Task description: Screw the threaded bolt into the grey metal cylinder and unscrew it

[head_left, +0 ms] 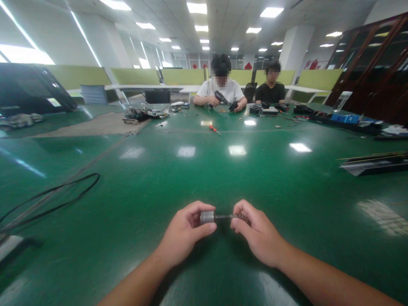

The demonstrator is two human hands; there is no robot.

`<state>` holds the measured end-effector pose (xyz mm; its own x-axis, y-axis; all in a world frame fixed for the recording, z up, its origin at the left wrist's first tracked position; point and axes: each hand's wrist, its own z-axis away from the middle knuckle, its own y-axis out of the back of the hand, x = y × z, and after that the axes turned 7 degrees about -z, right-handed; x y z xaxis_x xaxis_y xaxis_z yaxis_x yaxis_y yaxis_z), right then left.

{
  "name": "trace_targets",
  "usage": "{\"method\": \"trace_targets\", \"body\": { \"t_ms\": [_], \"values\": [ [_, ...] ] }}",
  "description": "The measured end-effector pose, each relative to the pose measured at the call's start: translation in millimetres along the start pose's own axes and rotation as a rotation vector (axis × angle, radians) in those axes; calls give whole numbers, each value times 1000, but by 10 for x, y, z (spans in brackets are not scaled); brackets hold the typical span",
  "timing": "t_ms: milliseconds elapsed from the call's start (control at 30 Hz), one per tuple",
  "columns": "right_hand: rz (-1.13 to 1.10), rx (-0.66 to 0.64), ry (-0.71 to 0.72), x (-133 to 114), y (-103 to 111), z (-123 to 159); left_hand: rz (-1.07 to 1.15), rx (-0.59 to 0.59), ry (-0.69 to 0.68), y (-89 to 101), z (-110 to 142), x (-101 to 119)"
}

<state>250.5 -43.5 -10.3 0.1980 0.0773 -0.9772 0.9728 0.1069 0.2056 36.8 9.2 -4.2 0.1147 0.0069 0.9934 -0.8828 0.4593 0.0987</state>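
Low in the middle of the view, my left hand (183, 231) grips a short silver metal cylinder (207, 217) between thumb and fingers. A thin dark metal rod (223, 216) runs from the cylinder's right end across the gap to my right hand (255, 231). My right thumb and fingertips are closed on the rod's other end, which looks thicker and brownish but is partly covered. I cannot tell whether rod and cylinder are one piece. Both hands are held just over the green tabletop (204, 174).
Across the table, one person (219, 91) handles a black power drill (221, 97); another person (270, 89) sits alongside. A red screwdriver (214, 129) lies mid-table. Electronic parts (143, 114) sit far left, a black cable loop (76, 193) nearer left, and dark strips (376, 163) at right.
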Motion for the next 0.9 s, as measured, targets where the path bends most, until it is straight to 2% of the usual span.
{"method": "trace_targets", "body": {
  "t_ms": [900],
  "values": [
    [-35,-3,-5,23,0,-1,7,8,7,12,-2,28]
  ]
}}
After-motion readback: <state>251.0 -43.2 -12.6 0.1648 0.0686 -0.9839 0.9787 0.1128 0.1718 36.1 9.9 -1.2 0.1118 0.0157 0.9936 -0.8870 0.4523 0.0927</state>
